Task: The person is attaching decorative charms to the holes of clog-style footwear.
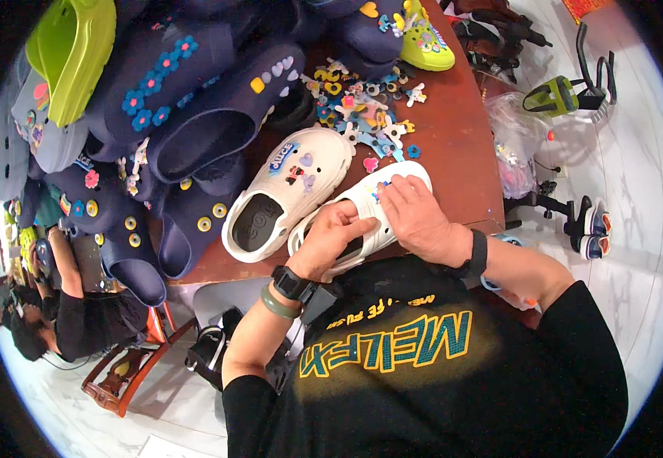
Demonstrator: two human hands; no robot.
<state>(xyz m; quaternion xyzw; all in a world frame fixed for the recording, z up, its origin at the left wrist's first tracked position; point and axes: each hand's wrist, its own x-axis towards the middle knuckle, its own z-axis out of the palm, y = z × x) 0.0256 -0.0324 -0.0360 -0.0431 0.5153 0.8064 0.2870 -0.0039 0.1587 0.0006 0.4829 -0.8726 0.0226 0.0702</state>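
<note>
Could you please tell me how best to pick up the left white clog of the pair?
Probably by its heel rim, from the person's side: the left white clog points its open heel that way, while charms stud its toe and the right white clog crowds its right side.

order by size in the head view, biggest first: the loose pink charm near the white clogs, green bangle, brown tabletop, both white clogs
1. Brown tabletop
2. Uncovered white clog and partly covered white clog: they look alike, so unranked
3. Green bangle
4. Loose pink charm
</note>
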